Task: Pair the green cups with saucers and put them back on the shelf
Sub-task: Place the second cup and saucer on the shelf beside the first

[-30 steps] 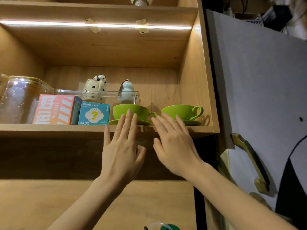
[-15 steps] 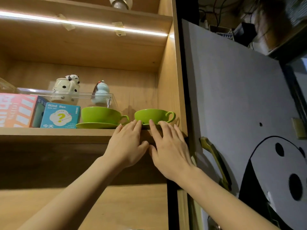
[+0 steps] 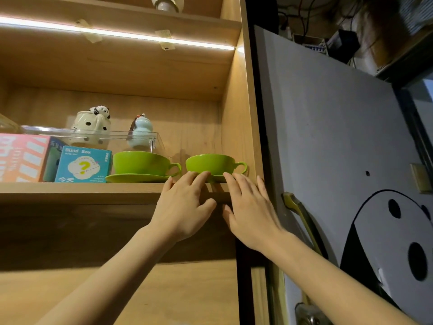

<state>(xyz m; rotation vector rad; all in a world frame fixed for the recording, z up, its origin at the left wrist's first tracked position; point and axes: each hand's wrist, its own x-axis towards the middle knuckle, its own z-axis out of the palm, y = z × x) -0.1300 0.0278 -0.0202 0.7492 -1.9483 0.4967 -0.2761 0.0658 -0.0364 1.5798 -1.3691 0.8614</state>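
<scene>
Two green cups stand on the lit wooden shelf [image 3: 82, 186]. The left cup [image 3: 140, 161] sits on its green saucer [image 3: 136, 178], handle to the right. The right cup [image 3: 212, 163] stands beside the cabinet's side wall on a saucer [image 3: 216, 178] mostly hidden by my fingers. My left hand [image 3: 185, 205] and my right hand [image 3: 248, 207] lie flat against the shelf's front edge, fingers apart, with fingertips touching the rim of the right saucer. Neither hand grips anything.
A blue "Blind Box" carton [image 3: 83, 164] and a pink box [image 3: 21, 157] stand left of the cups. Behind them a clear tray [image 3: 93, 134] holds a panda pot [image 3: 91, 125] and a pale figurine [image 3: 140, 131]. The open grey cabinet door [image 3: 328, 137] with a brass handle [image 3: 302, 219] is at right.
Both hands rose from below the shelf to its front edge and shifted from between the cups to the right saucer. My view swung right.
</scene>
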